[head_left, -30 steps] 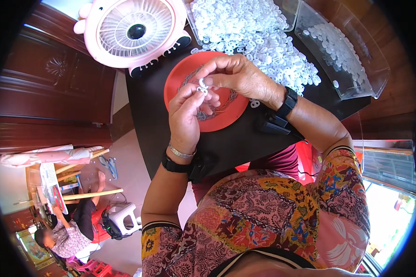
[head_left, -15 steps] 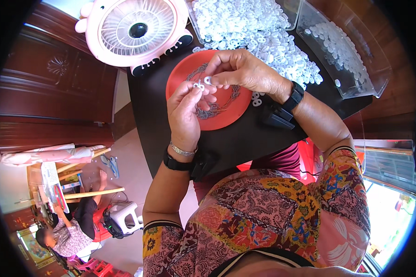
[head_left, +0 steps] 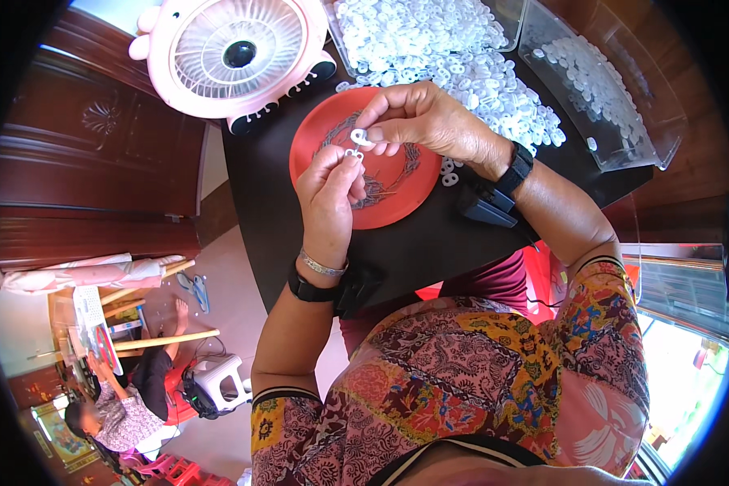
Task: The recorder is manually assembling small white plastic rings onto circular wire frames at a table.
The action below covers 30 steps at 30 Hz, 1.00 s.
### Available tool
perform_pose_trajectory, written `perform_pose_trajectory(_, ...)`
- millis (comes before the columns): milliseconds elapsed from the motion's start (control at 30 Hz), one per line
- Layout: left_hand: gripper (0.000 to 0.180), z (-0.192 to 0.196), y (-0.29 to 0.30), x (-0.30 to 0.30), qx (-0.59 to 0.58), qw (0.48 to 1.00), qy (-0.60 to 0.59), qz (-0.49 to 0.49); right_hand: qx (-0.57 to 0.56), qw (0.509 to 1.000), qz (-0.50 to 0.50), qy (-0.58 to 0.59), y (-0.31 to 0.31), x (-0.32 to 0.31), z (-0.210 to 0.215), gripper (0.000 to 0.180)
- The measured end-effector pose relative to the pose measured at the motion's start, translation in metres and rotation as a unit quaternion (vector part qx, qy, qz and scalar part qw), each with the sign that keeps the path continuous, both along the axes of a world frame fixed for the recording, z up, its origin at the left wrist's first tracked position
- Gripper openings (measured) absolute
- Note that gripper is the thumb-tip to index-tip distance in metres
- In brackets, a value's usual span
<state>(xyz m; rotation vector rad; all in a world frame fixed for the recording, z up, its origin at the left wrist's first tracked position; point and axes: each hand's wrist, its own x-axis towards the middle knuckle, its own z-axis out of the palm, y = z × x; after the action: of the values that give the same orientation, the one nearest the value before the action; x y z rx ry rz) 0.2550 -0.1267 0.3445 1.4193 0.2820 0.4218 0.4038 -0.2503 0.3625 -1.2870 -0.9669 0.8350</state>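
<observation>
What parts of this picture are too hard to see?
- Head view: the small white ring pinched by the right hand is too tiny to show detail.
- The left hand fingertips hide whatever they hold.
- The thin metal pieces on the red plate blur together.
- The clear box is cut by the rim.

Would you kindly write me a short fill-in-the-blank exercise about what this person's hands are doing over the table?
1. The right hand pinches a small white plastic ___.
2. Both hands work above the round ___ plastic plate.
3. The loose heap of white plastic rings lies beside a round ___ fan.
4. The left hand wears a ___ wristband.

Missing: ring; red; pink; black
</observation>
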Motion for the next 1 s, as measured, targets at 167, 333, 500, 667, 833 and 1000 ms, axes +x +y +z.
perform_pose_trajectory(167, 0.019, 0.001, -0.002, 0.002, 0.032, 0.999, 0.011, 0.016, 0.001, 1.0, -0.004, -0.016, 0.0, -0.001, -0.001, 0.017)
perform_pose_trajectory(333, 0.013, 0.0, 0.0, 0.0, 0.023, 1.0, 0.007, -0.007, -0.005, 0.999, -0.017, -0.049, -0.001, -0.005, 0.001, 0.015)
perform_pose_trajectory(500, 0.013, 0.0, -0.003, 0.001, 0.021, 1.0, 0.011, 0.003, 0.008, 0.997, -0.017, -0.071, -0.001, -0.008, 0.001, 0.014)
perform_pose_trajectory(667, 0.018, -0.001, -0.003, 0.001, 0.046, 0.999, 0.001, 0.008, 0.018, 0.996, -0.013, -0.086, -0.001, -0.013, 0.001, 0.013)
perform_pose_trajectory(833, 0.015, 0.0, -0.003, 0.0, 0.024, 1.0, 0.005, 0.002, 0.036, 0.988, -0.029, -0.15, 0.0, -0.016, -0.002, 0.013)
perform_pose_trajectory(1000, 0.02, 0.0, -0.003, 0.0, 0.007, 1.0, 0.02, -0.001, 0.049, 0.985, -0.016, -0.165, 0.0, -0.016, -0.003, 0.015)
